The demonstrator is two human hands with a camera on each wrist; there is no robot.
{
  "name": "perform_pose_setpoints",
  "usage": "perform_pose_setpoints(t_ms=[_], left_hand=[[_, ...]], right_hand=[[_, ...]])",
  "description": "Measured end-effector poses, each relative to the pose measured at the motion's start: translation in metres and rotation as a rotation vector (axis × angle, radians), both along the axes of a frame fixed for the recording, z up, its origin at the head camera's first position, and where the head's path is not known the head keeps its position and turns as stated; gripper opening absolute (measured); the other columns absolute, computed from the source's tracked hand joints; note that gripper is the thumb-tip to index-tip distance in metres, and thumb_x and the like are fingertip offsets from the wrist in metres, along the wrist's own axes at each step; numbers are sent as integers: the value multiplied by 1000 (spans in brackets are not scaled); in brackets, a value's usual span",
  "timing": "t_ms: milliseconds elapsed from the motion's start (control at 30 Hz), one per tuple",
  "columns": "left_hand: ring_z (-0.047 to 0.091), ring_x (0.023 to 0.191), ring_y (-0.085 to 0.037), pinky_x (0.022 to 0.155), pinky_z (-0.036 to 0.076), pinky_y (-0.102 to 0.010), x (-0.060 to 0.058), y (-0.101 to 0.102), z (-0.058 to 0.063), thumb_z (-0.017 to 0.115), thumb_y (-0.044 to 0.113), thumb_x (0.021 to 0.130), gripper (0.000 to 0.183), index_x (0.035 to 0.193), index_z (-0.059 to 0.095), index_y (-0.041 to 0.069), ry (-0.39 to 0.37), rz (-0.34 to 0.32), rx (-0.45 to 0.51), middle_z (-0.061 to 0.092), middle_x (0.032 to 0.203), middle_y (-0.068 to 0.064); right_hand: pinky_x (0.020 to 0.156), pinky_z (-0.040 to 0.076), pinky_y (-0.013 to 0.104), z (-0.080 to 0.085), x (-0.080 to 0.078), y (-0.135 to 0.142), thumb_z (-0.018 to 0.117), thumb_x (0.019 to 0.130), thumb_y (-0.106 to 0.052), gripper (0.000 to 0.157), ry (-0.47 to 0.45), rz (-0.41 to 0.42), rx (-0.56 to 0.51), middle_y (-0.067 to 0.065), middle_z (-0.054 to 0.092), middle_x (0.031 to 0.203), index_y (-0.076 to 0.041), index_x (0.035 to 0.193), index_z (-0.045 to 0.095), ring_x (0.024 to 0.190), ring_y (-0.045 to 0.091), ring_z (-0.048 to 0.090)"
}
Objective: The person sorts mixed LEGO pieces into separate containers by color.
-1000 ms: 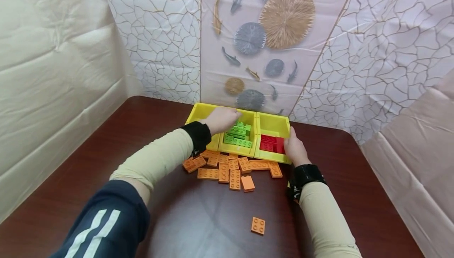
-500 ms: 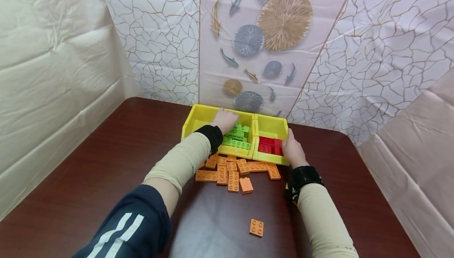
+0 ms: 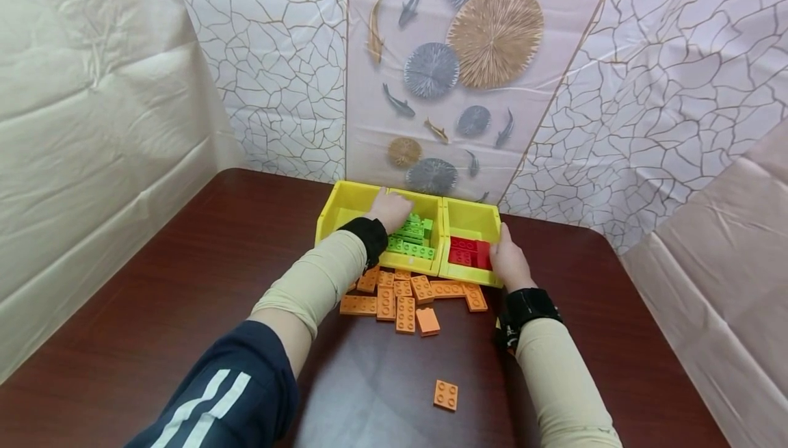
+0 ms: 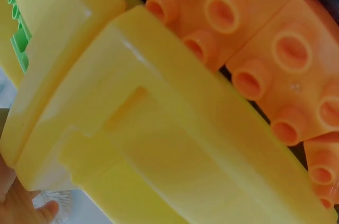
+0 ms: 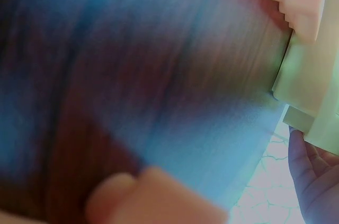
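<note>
Evidently, yellow bins (image 3: 470,219) are pinched by the left grip (image 3: 391,211) and right grip (image 3: 509,261). Green toy bricks (image 3: 411,232) are contained between them.

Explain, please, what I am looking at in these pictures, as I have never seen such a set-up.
No robot is here, just a person's bare left hand and right hand. The wide picture comes from a camera on the person's head; the two close ones come from cameras on the wrists. On the dark table stand three yellow bins in a row: the middle one holds green bricks, the right one red bricks. Orange bricks lie in front of them, with one lone brick nearer the person. The left hand is at the wall between the left and middle bins, the right hand at the right bin's outer side. Whether the fingers grip the bins or only touch them is hard to tell, and no loose brick shows in either hand.
</note>
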State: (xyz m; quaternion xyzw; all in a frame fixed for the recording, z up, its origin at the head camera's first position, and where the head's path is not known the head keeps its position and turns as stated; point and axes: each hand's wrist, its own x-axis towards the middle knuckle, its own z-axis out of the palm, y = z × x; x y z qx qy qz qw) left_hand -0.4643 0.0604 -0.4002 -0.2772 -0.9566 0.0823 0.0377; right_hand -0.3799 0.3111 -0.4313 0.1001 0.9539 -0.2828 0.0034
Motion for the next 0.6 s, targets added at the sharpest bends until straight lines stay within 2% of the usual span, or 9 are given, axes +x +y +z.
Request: perform_pose_setpoints(t_ms=[133, 333, 467, 600], left_hand=[[52, 114, -24, 106, 22, -49, 1, -1, 2, 42, 7, 99, 34, 127, 57, 20, -23, -6, 1, 61, 120, -2], [51, 115, -24, 105, 24, -48, 1, -4, 0, 42, 8, 99, 34, 129, 55, 19, -24, -28, 7, 59, 123, -3], [54, 110, -23, 100, 31, -47, 3, -10, -2, 41, 9, 99, 33, 128, 55, 18, -3, -76, 31, 60, 119, -4], [56, 105, -22, 94, 38, -45, 14, -21, 4, 41, 9, 98, 32, 125, 58, 16, 8, -142, 85, 61, 116, -5]], right_hand=[[98, 34, 52, 0, -1, 0, 30, 102, -16, 61, -7, -4, -3, 26, 28, 145, -12, 149, -10, 122, 37, 40], [97, 35, 52, -1, -2, 0, 31, 102, -17, 62, -10, -9, 1, 26, 29, 144, -11, 149, -9, 122, 38, 41], [97, 36, 52, -2, -3, 1, 31, 102, -17, 61, -4, -1, -1, 26, 29, 144, -10, 149, -8, 121, 38, 42], [96, 36, 52, -2, -5, 1, 30, 102, -17, 61, 0, 4, 3, 27, 30, 143, -10, 149, -9, 119, 38, 43]])
